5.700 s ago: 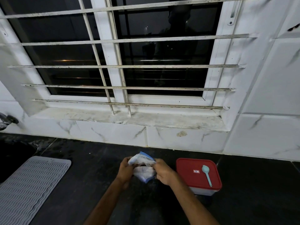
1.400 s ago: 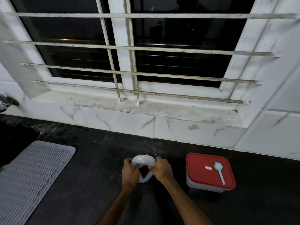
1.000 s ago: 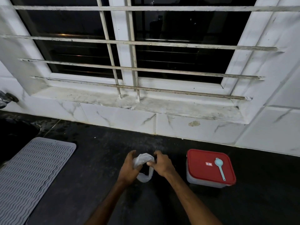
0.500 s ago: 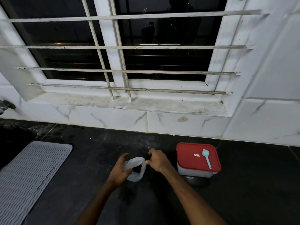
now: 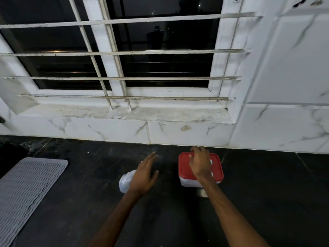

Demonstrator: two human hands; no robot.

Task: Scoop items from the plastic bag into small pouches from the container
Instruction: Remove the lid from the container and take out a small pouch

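On counter (image 5: 267,193): mat (image 5: 26,193) far left, plastic bag (image 5: 125,180) midway, container (image 5: 185,182) right of it, apart. Behind and above, window ledge (image 5: 124,113).

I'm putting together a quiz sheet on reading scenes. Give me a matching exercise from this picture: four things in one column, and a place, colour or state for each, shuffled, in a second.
Things
1. bag
2. lid
3. mat
4. right hand

Descriptions
A. grey and ribbed, at the left edge of the counter
B. reaching over the container
C. red
D. crumpled, lying beside the left hand

Pairs: 1-D, 2-C, 3-A, 4-B.
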